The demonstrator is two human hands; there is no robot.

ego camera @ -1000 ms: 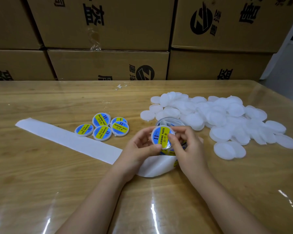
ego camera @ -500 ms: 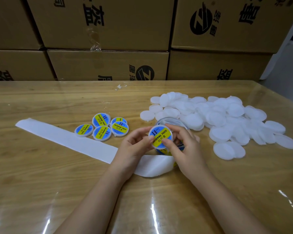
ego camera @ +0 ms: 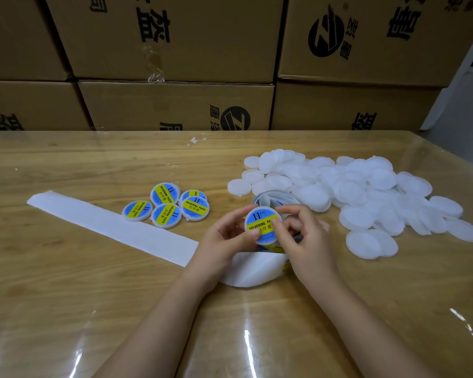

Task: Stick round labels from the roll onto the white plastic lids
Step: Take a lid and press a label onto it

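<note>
Both hands hold one white lid (ego camera: 260,223) with a blue and yellow round label on its face, above the table's middle. My left hand (ego camera: 224,241) grips its left edge with thumb and fingers. My right hand (ego camera: 301,241) holds the right edge, its thumb pressing on the label. The label roll (ego camera: 273,199) lies just behind and under the hands, mostly hidden. Its empty white backing strip (ego camera: 107,225) trails left across the table. Several labelled lids (ego camera: 167,207) lie in a cluster at centre left. A big pile of plain white lids (ego camera: 352,192) lies to the right.
The wooden table (ego camera: 66,296) is covered by clear glossy film. Stacked cardboard boxes (ego camera: 175,105) stand along its far edge. Small white scraps (ego camera: 195,140) lie near the back.
The held lid has turned in my hands, and my right thumb has slid across the label. The hands have shifted slightly up and back over the roll.
</note>
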